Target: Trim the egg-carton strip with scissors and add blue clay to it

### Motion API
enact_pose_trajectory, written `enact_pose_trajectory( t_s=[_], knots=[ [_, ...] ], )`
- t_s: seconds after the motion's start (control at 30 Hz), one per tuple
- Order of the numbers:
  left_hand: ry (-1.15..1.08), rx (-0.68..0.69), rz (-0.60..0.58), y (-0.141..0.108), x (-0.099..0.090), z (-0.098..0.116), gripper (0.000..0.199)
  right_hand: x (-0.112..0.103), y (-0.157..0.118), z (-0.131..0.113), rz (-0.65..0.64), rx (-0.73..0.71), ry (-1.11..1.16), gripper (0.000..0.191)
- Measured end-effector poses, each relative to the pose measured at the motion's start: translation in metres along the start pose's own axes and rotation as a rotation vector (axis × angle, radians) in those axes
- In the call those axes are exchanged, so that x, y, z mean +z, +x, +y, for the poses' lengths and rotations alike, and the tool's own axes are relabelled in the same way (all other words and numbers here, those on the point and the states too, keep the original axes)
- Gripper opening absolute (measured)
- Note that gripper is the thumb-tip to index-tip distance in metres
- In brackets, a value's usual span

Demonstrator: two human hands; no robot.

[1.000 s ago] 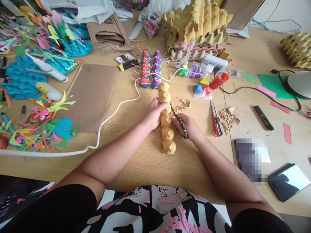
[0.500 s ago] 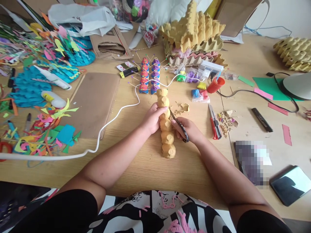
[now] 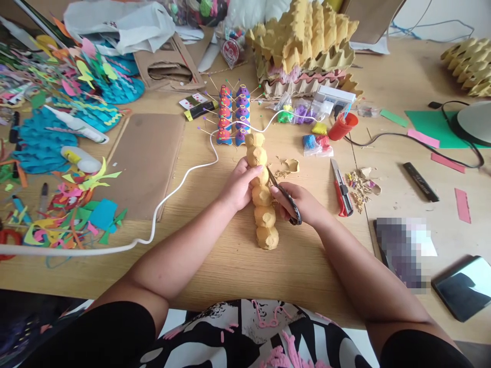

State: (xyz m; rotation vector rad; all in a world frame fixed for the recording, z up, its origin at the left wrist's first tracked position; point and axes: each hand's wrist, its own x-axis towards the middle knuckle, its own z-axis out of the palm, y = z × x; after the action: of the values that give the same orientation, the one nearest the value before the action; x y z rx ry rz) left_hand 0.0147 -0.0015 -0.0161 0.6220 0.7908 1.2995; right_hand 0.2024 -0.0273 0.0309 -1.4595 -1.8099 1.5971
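A yellow egg carton strip (image 3: 264, 217) of several cups lies lengthwise in front of me, bumps facing up. My left hand (image 3: 242, 185) is closed around its left side, the thumb resting across an upper cup. In my right hand (image 3: 297, 202) is a pair of dark-handled scissors (image 3: 290, 198), fingers closed on the handles. The blades point up and left, against the strip's right edge near my left thumb; how far they are apart I cannot tell. Pale cut scraps (image 3: 289, 165) lie just beyond the scissors.
Two painted carton caterpillars (image 3: 224, 115) stand beyond the strip, a white cable (image 3: 187, 179) running past them. A utility knife (image 3: 341, 189) lies right, near an orange cup (image 3: 343, 126). Stacked egg trays (image 3: 307, 56) rise behind. Colored paper scraps (image 3: 76, 214) and brown cardboard (image 3: 141, 163) cover the left.
The view has shifted slightly. My left hand keeps its grip on the strip, and the scissors stay at its right edge with barely any visible movement.
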Motion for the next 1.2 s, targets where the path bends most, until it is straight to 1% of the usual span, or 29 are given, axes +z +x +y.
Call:
enact_pose_trajectory(
  t_s=[0.17,0.4,0.5,0.6,0.8,1.2],
  knots=[
    [0.011,0.014,0.014,-0.001,0.003,0.002,0.051,-0.002,-0.002,-0.003,-0.015,0.005,0.019,0.055],
    [0.032,-0.020,-0.005,-0.003,0.004,0.002,0.050,-0.001,-0.001,-0.001,-0.002,0.010,-0.002,0.050],
    [0.025,-0.020,-0.010,-0.003,0.004,0.001,0.048,0.000,-0.001,0.000,0.024,0.001,-0.064,0.047],
    [0.016,-0.024,-0.011,-0.003,0.003,-0.001,0.048,0.002,0.001,0.002,0.079,-0.030,-0.159,0.045],
    [0.023,-0.032,0.018,-0.002,0.002,-0.002,0.047,0.007,0.005,0.009,0.142,-0.044,-0.283,0.043],
    [-0.005,-0.040,0.051,0.000,0.004,-0.002,0.048,0.013,0.011,0.014,0.186,-0.034,-0.364,0.047]
  ],
)
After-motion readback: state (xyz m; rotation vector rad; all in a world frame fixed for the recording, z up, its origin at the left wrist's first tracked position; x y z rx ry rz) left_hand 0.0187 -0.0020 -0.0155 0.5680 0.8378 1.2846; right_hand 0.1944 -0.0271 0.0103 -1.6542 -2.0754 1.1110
